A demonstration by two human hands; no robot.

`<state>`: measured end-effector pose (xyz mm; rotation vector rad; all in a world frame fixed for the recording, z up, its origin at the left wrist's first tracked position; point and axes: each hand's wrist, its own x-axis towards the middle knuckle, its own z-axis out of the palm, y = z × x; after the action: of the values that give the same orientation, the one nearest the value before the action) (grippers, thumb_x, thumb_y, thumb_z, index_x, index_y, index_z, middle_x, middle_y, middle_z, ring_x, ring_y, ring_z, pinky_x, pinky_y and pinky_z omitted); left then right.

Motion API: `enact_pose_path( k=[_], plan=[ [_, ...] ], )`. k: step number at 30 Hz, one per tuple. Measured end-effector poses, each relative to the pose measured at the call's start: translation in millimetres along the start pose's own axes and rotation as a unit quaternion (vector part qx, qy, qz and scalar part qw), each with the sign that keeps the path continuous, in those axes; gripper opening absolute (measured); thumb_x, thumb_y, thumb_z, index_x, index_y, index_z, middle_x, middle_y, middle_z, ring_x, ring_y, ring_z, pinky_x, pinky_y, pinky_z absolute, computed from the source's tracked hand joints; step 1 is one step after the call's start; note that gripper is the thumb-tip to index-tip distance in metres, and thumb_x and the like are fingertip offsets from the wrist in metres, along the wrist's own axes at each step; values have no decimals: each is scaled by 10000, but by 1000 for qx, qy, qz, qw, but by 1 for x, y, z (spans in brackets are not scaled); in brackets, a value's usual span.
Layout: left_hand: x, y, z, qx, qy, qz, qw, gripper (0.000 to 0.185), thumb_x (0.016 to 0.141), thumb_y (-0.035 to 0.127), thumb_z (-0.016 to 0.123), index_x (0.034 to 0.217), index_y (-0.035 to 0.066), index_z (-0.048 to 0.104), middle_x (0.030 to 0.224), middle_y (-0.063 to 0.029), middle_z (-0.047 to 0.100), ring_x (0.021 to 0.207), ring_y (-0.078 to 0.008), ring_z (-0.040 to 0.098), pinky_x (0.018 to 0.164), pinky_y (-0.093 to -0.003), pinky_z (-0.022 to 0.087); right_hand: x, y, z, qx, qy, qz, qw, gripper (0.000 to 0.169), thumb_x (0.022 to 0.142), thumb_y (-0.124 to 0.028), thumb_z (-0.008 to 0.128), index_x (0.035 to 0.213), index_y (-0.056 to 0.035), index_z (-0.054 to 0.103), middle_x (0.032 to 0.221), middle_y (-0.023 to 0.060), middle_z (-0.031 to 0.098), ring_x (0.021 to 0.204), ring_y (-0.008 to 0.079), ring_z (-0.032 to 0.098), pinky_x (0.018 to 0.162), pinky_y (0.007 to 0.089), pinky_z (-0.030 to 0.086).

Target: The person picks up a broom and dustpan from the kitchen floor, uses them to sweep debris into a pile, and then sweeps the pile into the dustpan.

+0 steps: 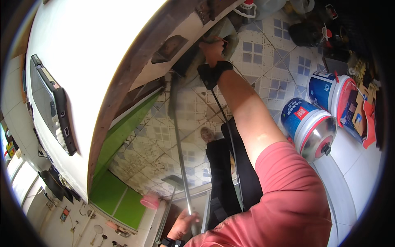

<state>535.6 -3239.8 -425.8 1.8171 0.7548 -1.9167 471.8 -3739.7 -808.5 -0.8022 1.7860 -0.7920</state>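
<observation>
My left hand (pixel 182 224), at the bottom, is wrapped around the metal pole (pixel 182 154) of a long-handled floor tool. The pole runs up across the floor to a dark, blurred end (pixel 174 95) beneath the counter edge. My right arm is stretched far forward. At its end my right hand (pixel 213 51) is curled low beside the counter base, against a greyish translucent object (pixel 233 46) that I cannot identify. Its fingers are partly hidden, so a grip cannot be made out. A black band (pixel 216 72) with a cable (pixel 226 115) circles my right wrist.
A phone (pixel 52 102) lies on the white countertop (pixel 83 61) at left. Blue-and-white buckets (pixel 297 115) stand at right, one under a steel lid (pixel 318 140). Red-capped containers (pixel 304 34) are at the top. A dustpan (pixel 173 181) and a pink basin (pixel 150 200) sit near green cabinet doors (pixel 118 197).
</observation>
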Motion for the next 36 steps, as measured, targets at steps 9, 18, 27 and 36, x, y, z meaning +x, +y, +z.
enact_pose_path(
  k=[9,18,27,36],
  plan=[
    [1,1,-1,-16,-1,-6,1000,247,852,88,555,1079,6,501,908,-84,586,765,-162,567,725,-283,461,11,39,-36,165,49,7,985,634,580,-89,719,1112,-26,380,1009,148,484,890,273,526,738,381,463],
    [1,5,5,-18,-13,-10,1000,218,852,85,553,1044,1,493,889,-77,574,766,-167,565,731,-288,458,-15,32,-71,244,4,45,969,551,607,-61,689,1068,-51,388,948,129,485,823,251,520,668,392,462],
    [3,3,3,10,-20,2,1000,302,857,87,545,1125,-13,446,887,-92,572,760,-177,566,718,-295,464,-9,37,-59,273,35,20,961,481,617,-38,684,1017,-68,418,888,109,501,764,234,535,612,382,472],
    [6,0,1,20,-11,-11,1000,302,861,67,526,1139,-17,439,905,-104,576,757,-181,564,727,-296,464,-11,-15,-53,291,24,88,952,479,623,-45,677,1014,-80,403,898,94,497,763,226,528,622,375,462]
  ],
)
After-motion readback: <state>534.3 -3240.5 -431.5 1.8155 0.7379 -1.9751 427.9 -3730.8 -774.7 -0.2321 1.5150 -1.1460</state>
